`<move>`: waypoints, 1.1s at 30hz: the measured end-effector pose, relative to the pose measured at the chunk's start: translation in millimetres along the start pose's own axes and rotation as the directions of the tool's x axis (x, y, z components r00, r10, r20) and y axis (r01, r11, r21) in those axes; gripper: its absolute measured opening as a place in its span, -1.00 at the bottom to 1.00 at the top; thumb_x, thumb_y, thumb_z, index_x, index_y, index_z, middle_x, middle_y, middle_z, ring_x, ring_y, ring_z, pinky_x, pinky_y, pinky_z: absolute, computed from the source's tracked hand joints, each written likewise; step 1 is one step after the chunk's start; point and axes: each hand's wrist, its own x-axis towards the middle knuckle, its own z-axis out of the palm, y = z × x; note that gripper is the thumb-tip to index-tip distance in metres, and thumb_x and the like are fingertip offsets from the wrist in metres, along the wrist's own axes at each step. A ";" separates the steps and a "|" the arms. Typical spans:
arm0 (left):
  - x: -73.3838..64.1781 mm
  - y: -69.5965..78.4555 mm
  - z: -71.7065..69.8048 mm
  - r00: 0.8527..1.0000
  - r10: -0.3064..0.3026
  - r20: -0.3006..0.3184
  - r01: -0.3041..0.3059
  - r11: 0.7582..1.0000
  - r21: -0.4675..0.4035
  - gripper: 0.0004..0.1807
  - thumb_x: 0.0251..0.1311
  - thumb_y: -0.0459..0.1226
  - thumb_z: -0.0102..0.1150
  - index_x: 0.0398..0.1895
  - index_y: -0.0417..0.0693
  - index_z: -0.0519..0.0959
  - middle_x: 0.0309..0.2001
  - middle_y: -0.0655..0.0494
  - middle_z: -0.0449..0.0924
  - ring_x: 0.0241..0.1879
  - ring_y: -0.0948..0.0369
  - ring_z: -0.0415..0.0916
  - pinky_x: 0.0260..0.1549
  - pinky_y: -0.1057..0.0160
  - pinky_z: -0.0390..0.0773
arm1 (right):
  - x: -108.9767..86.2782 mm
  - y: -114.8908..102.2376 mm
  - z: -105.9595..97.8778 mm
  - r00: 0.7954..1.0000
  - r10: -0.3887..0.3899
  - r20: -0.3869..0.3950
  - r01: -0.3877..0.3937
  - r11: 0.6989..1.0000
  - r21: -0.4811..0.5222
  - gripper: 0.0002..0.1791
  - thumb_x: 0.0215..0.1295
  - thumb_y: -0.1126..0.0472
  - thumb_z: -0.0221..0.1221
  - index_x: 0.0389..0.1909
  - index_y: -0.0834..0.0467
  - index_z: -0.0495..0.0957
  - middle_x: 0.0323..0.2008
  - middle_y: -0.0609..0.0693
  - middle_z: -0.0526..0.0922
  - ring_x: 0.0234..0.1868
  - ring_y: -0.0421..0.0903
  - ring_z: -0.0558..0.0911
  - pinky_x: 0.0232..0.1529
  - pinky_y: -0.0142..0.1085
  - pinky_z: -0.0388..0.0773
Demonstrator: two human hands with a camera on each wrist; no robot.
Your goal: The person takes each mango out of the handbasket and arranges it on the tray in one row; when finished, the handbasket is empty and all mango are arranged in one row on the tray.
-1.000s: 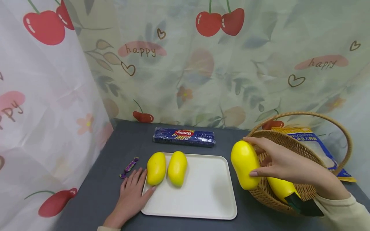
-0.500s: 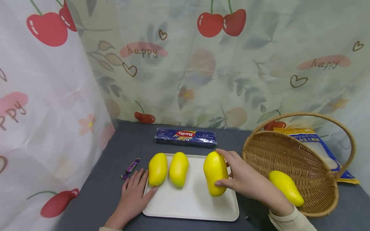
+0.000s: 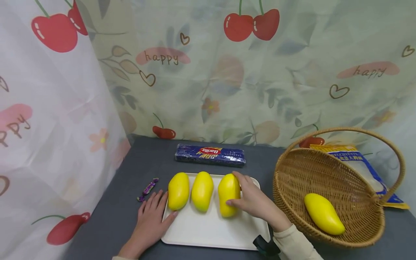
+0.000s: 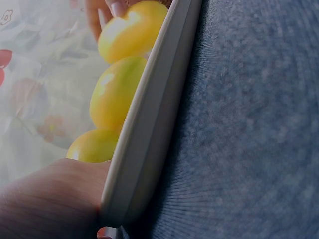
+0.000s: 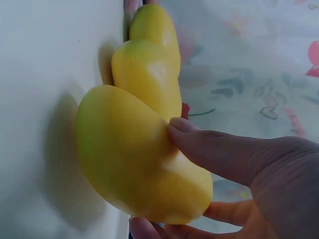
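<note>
Nearest the wearer, a blk device (image 3: 266, 247) by the R cuff overlaps the near R corner of the white tray (image 3: 214, 231); can't tell if it touches, but a low sweep of the wrist might catch the rim & jog the tray. The L hand (image 3: 151, 216) lies w/ fingers extended on the dark tabletop (image 3: 113, 224), thumb over the tray's L rim; if that light hold slipped, the tray would prob. skid w/ any bump. The R hand (image 3: 256, 198) grips the R-most mango (image 3: 229, 193) btwn thumb & fingers, over the tray's R half; whether it bears on the tray yet is unclear. Its skin looks smooth & its sides rounded, so a hasty release could let it roll, knocking the middle mango (image 3: 202, 191), just beside it, into the L-most mango (image 3: 178, 191). Off to the R, another mango (image 3: 324, 214) sits in the wicker basket (image 3: 292, 169), whose wall the R forearm could nudge if the elbow swung out. Farther back, the Barilla spaghetti pack (image 3: 211, 155) lies past the tray's far edge, prob. safe unless the tray gets shoved.
</note>
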 end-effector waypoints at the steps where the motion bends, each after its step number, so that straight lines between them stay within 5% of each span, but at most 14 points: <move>1: 0.0 0.4 0.2 1.000 0.000 0.001 0.000 1.000 0.001 -0.12 0.25 0.25 -0.04 0.48 -0.08 0.12 0.47 -0.16 0.04 0.45 -0.15 -0.12 0.30 -0.33 -0.18 | 1.3 1.4 1.3 1.000 0.006 0.004 -0.006 1.000 0.007 0.00 0.00 0.13 0.44 0.42 0.25 0.12 0.22 0.26 0.39 0.14 0.10 0.48 0.18 0.01 0.42; 15: 2.1 -0.3 0.9 1.000 0.005 -0.007 -0.005 1.000 -0.004 -0.11 0.24 0.28 -0.07 0.48 -0.08 0.13 0.46 -0.16 0.06 0.45 -0.14 -0.12 0.28 -0.32 -0.16 | 2.3 8.8 17.9 0.997 0.081 0.001 -0.081 0.995 0.057 -0.25 0.30 0.10 0.20 0.40 0.33 0.15 0.29 0.33 0.33 0.20 0.14 0.44 0.21 0.05 0.39; 24: 5.0 -3.2 3.5 1.000 -0.001 0.007 0.001 1.000 -0.008 -0.09 0.24 0.28 -0.07 0.49 -0.06 0.08 0.47 -0.14 0.02 0.46 -0.11 -0.16 0.29 -0.29 -0.20 | 11.4 10.3 24.1 0.996 0.085 -0.001 -0.084 0.992 0.090 -0.23 0.31 0.06 0.19 0.42 0.29 0.13 0.34 0.28 0.27 0.29 0.15 0.36 0.28 0.07 0.31; 33: 1.9 -1.8 3.2 1.000 -0.001 0.000 0.001 1.000 -0.004 -0.10 0.24 0.26 -0.05 0.48 -0.09 0.11 0.47 -0.16 0.04 0.45 -0.13 -0.13 0.29 -0.30 -0.18 | 16.3 8.5 32.2 0.999 0.051 0.010 -0.051 0.985 0.167 -0.23 0.28 0.06 0.22 0.41 0.25 0.14 0.34 0.27 0.24 0.13 0.11 0.51 0.14 0.00 0.48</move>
